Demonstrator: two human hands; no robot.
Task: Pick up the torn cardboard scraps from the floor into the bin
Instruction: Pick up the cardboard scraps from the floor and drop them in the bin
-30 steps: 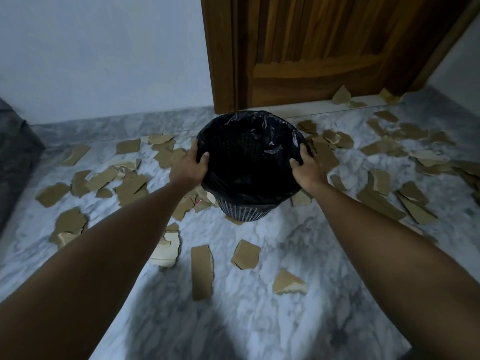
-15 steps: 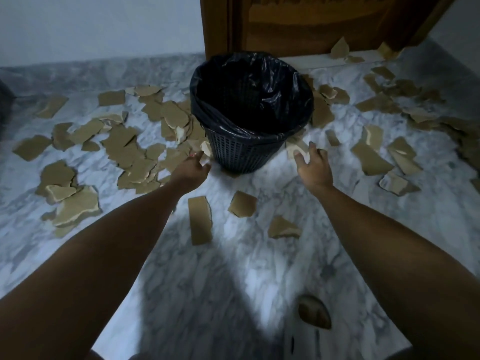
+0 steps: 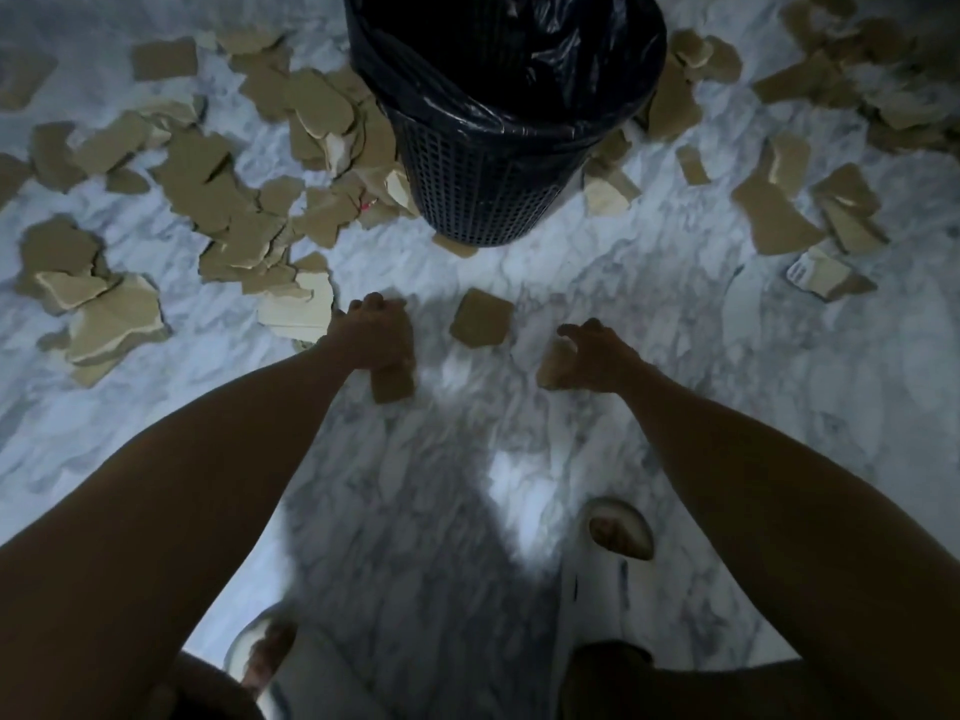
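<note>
A black mesh bin (image 3: 483, 200) lined with a black bag stands upright on the marble floor at top centre. Torn brown cardboard scraps lie all around it, in a thick spread to its left (image 3: 234, 210) and more to its right (image 3: 779, 215). My left hand (image 3: 374, 335) is down on a long scrap (image 3: 394, 388), fingers curled over its far end. My right hand (image 3: 597, 356) is curled around a small scrap (image 3: 551, 365) at floor level. A squarish scrap (image 3: 483, 319) lies loose between both hands.
My feet in pale slippers stand at the bottom, the right one (image 3: 621, 532) and the left one (image 3: 262, 654). Grey-veined marble floor (image 3: 441, 485) stretches between my feet and the bin.
Both hands left the bin's rim, dropped to the floor in front of it and closed on two scraps. My view tipped down; the door is out of sight.
</note>
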